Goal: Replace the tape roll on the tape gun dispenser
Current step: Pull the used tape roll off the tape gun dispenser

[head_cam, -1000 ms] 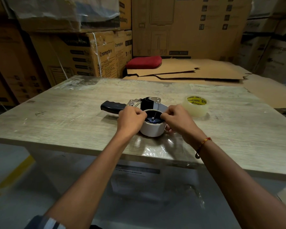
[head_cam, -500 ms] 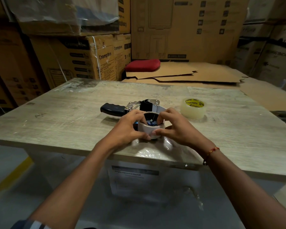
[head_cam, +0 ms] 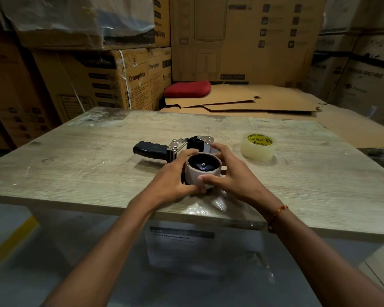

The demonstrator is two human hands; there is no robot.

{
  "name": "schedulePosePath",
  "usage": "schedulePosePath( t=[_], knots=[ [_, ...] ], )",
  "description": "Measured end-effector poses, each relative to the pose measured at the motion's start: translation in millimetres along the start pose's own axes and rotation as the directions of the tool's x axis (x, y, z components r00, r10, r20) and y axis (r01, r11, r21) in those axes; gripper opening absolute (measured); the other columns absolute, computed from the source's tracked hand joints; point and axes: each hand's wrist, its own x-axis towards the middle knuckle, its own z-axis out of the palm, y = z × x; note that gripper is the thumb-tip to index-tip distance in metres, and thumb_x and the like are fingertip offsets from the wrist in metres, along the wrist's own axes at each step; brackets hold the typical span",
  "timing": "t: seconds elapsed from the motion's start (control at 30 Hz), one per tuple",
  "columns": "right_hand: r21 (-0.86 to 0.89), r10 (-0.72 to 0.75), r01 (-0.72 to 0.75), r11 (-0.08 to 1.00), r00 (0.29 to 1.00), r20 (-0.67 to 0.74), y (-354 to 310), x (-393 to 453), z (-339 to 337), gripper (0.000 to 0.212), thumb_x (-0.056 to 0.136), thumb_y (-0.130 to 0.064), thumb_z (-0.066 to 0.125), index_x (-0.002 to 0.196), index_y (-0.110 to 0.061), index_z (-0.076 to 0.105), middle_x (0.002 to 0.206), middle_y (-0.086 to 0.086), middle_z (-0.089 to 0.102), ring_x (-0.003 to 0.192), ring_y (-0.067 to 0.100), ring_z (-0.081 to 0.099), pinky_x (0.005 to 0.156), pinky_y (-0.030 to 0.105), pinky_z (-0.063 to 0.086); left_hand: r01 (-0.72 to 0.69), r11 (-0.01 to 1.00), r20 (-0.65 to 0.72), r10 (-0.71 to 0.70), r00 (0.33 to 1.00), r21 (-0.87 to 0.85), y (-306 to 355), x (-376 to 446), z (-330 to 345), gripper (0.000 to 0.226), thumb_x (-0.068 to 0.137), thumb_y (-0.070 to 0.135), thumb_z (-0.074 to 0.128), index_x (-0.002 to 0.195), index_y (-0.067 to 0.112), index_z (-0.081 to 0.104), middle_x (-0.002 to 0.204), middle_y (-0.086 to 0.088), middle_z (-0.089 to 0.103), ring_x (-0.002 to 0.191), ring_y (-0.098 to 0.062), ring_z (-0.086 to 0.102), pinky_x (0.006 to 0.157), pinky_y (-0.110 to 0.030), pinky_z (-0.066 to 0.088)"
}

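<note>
A person's left hand (head_cam: 175,173) and right hand (head_cam: 228,171) wrap around a spent cardboard core (head_cam: 203,173) seated on the hub of a tape gun dispenser (head_cam: 186,147), which lies on its side near the middle of the tabletop (head_cam: 75,169), toward the near edge. Fingers of both hands curl round the core's wall, the right thumb pressed across its front. The dispenser's black handle (head_cam: 150,149) points toward the left edge.

By the look of it, the job is at an early stage: the old core appears not yet clear of the hub, whose dark centre and small bolt show inside the ring. The replacement, a full clear tape roll (head_cam: 258,147) with a yellow label, lies flat and untouched toward the right edge, well apart from the hands. Removing the core, fitting the new roll and threading its tape all seem left to do.

Stacked cardboard cartons (head_cam: 111,80) stand closed behind the far edge, their contents hidden. Flattened cardboard sheets (head_cam: 242,100) and a red cushion (head_cam: 187,88) lie beyond.
</note>
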Motion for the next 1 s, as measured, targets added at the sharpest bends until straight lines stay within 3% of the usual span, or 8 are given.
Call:
schedulePosePath(
  t=[0.13,0.23,0.4,0.53,0.67,0.83,1.0],
  knots=[
    [-0.006,-0.005,0.005,1.000,0.999,-0.034,-4,2,3,0.092,0.075,-0.036,0.086,0.150,-0.024,0.034,0.131,0.001,0.058,0.120,0.016,0.058,0.100,0.041,0.054,-0.001,0.995,-0.025,0.004,1.000,0.097,1,2,-1,0.114,0.064,0.060,0.085,0.154,0.040,0.017,0.136,0.000,0.062,0.118,-0.017,0.061,0.102,-0.037,0.051],
    [-0.149,-0.062,0.068,0.986,0.997,0.042,-7,3,-3,0.088,0.079,-0.039,0.082,0.151,-0.019,0.034,0.144,0.004,0.048,0.129,0.015,0.049,0.105,0.039,0.049,0.007,0.993,-0.009,-0.006,1.000,0.117,-1,2,-1,0.111,0.061,0.069,0.077,0.152,0.030,0.026,0.130,0.000,0.064,0.115,-0.017,0.061,0.098,-0.038,0.052],
    [-0.194,-0.075,0.098,0.976,0.989,0.125,-15,10,-14,0.089,0.079,-0.037,0.083,0.150,-0.021,0.034,0.135,-0.002,0.047,0.121,0.014,0.052,0.103,0.038,0.050,-0.035,0.995,-0.010,0.037,0.999,0.088,4,3,-2,0.095,0.058,0.065,0.065,0.141,0.027,0.040,0.111,0.011,0.062,0.101,-0.010,0.062,0.085,-0.025,0.051],
    [-0.050,-0.029,0.032,0.998,0.998,0.062,-8,5,-7,0.085,0.076,-0.033,0.085,0.146,-0.020,0.039,0.133,-0.002,0.048,0.124,0.018,0.055,0.101,0.041,0.052,-0.054,0.990,-0.042,0.060,0.997,0.130,-3,5,2,0.087,0.069,0.061,0.078,0.140,0.029,0.039,0.122,0.004,0.066,0.103,-0.011,0.063,0.088,-0.031,0.054],
    [0.038,-0.004,0.005,0.999,1.000,-0.014,-5,2,3,0.082,0.078,-0.030,0.084,0.146,-0.019,0.039,0.130,-0.003,0.048,0.121,0.016,0.054,0.096,0.024,0.050,-0.061,0.970,-0.062,0.078,0.995,0.233,-5,6,4,0.090,0.073,0.069,0.071,0.144,0.027,0.035,0.126,0.001,0.065,0.105,-0.018,0.064,0.085,-0.034,0.052],
    [0.067,0.031,-0.025,0.997,0.995,-0.091,-4,1,10,0.089,0.070,-0.044,0.085,0.143,-0.022,0.040,0.132,0.000,0.051,0.121,0.018,0.056,0.099,0.040,0.054,-0.030,0.971,-0.051,0.043,0.998,0.236,-3,6,3,0.089,0.074,0.065,0.072,0.146,0.028,0.033,0.124,0.001,0.066,0.093,-0.012,0.056,0.079,-0.030,0.045],
    [-0.030,0.002,-0.007,1.000,0.987,-0.163,-9,0,14,0.088,0.068,-0.050,0.085,0.139,-0.020,0.041,0.126,0.001,0.054,0.112,0.018,0.059,0.093,0.039,0.056,-0.003,0.972,-0.052,0.016,0.999,0.234,-3,5,3,0.090,0.075,0.058,0.076,0.147,0.029,0.031,0.124,0.001,0.065,0.102,-0.019,0.061,0.083,-0.031,0.046]
  ],
)
